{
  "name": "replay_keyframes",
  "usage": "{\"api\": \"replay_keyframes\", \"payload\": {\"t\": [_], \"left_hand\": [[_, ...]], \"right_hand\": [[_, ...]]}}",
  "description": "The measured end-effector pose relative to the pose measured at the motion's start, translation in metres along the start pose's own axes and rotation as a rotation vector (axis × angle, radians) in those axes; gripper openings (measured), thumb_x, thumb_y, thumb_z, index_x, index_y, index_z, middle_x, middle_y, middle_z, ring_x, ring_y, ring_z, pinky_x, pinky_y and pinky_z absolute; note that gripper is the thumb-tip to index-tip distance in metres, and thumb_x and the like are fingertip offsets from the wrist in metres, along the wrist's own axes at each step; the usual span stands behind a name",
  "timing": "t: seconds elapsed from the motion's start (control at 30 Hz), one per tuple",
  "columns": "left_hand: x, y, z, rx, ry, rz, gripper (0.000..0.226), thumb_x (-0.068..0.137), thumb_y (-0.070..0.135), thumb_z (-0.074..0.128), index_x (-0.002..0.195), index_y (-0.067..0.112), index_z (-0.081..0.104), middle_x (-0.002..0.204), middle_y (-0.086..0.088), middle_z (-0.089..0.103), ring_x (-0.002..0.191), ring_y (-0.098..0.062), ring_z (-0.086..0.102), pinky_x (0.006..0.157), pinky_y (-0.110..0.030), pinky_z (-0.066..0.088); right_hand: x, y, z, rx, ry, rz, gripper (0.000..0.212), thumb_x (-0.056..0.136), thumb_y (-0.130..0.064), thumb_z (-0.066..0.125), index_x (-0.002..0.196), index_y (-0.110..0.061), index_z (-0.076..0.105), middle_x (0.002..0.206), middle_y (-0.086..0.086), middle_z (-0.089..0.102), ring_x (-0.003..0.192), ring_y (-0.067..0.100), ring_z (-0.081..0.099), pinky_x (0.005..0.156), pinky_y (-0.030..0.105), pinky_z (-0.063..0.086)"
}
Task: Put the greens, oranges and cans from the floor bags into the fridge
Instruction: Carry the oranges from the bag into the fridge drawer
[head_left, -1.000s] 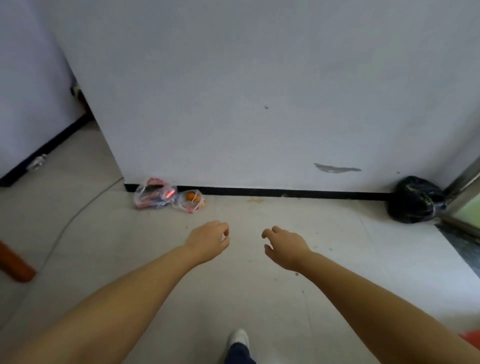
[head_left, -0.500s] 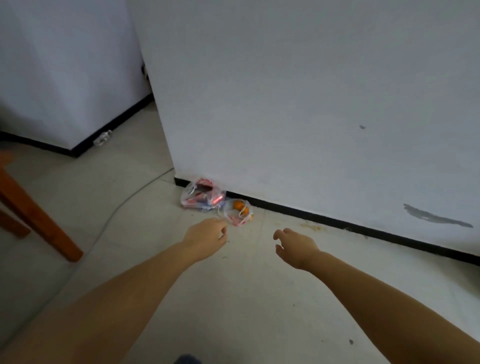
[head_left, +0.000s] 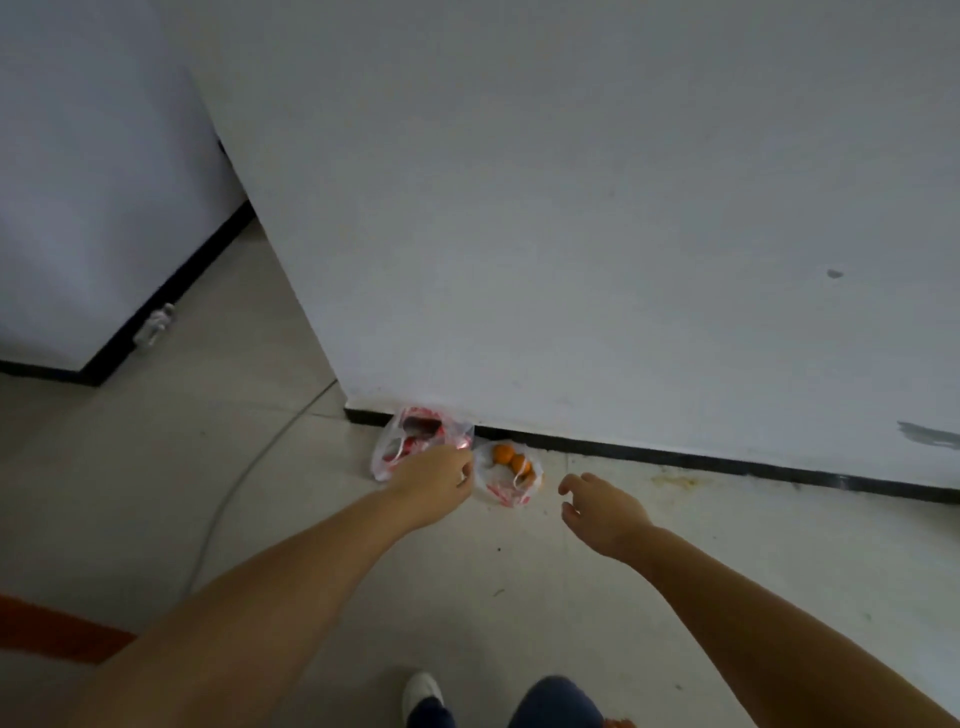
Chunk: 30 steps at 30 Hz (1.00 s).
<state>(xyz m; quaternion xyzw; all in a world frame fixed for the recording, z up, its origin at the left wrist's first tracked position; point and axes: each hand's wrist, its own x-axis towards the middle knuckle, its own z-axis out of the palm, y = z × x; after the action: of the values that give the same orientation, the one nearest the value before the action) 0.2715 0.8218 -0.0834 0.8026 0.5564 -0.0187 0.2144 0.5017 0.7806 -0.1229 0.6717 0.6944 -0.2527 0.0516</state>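
Both bags sit against the skirting: the left hand (head_left: 434, 480), fingers loosely curled and empty, reaches the can bag (head_left: 410, 441), while the slack, empty right hand (head_left: 602, 506) trails just right of the orange bag (head_left: 509, 475).

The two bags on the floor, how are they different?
The left bag shows red things inside; the right bag shows oranges. The left bag looks bigger and fuller; the right bag is smaller and flatter. The left hand overlaps the left bag; the right hand is clear of the right bag. Both are thin see-through plastic, against the wall.
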Motion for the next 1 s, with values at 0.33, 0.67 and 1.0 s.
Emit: {"api": "replay_keyframes", "payload": {"t": [0.33,0.67,1.0], "left_hand": [[0.15,-0.052,0.058,-0.139,-0.173,-0.052,0.01,0.093,0.024,0.048,0.084,0.021,0.047,0.075,0.007,0.05,0.074,-0.011,0.052,0.063,-0.021,0.035],[0.331,-0.163,0.293,-0.175,-0.342,-0.086,0.02,0.094,0.027,0.046,0.108,0.016,0.055,0.102,-0.001,0.059,0.089,-0.014,0.054,0.085,-0.026,0.045],[0.549,-0.259,0.52,0.109,-0.258,0.348,0.037,0.095,0.029,0.041,0.128,0.013,0.047,0.131,-0.01,0.046,0.12,-0.027,0.047,0.094,-0.042,0.045]], "right_hand": [[0.147,0.038,0.01,0.089,-0.06,0.096,0.032,0.097,-0.032,0.044,0.126,-0.02,0.05,0.121,0.001,0.056,0.101,0.016,0.06,0.086,0.026,0.05],[0.365,0.093,0.215,0.184,-0.182,0.128,0.027,0.097,-0.026,0.042,0.121,-0.02,0.054,0.12,0.0,0.057,0.101,0.015,0.06,0.085,0.027,0.051],[0.585,0.178,0.409,-0.006,-0.063,-0.075,0.042,0.096,-0.025,0.044,0.138,-0.018,0.042,0.144,0.006,0.04,0.13,0.028,0.039,0.104,0.042,0.038]]}}
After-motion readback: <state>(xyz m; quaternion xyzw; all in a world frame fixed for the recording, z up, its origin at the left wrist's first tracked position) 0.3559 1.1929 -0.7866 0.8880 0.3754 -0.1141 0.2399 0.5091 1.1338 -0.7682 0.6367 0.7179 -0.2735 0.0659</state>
